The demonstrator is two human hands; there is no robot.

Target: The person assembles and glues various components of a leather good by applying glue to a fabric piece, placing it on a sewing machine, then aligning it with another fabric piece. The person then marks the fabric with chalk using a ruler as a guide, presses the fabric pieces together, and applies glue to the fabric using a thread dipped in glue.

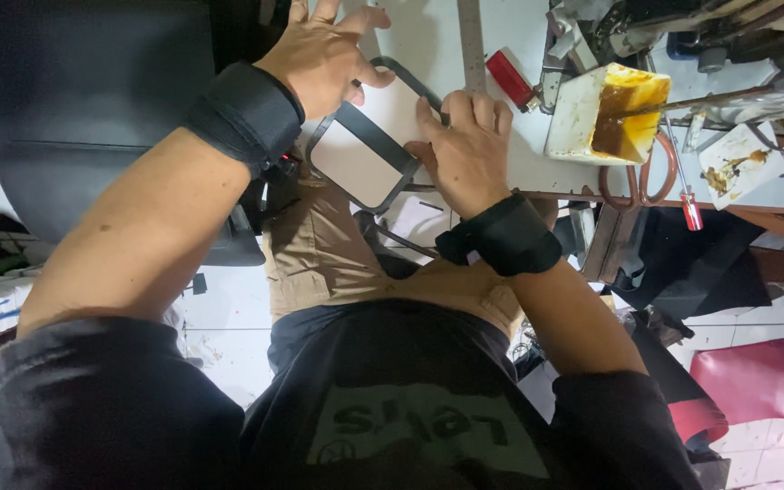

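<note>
A dark grey rectangular frame piece with rounded corners (369, 136) lies over the near edge of a white worktable (428, 36). My left hand (319, 54) grips its far left end, with the thumb resting on the frame's top strip. At the right side, my right hand (465, 150) presses down on the frame with bent fingers. Both wrists wear black bands. My tan trousers (319, 254) show below the frame.
To the right on the table are a white tub of brown glue (610, 109), orange-handled scissors (651, 172), a red-handled screwdriver (690, 207), a small red object (510, 80) and a metal ruler (472, 41). A black chair (93, 109) stands left. A red sheet (746, 377) lies on the tiled floor.
</note>
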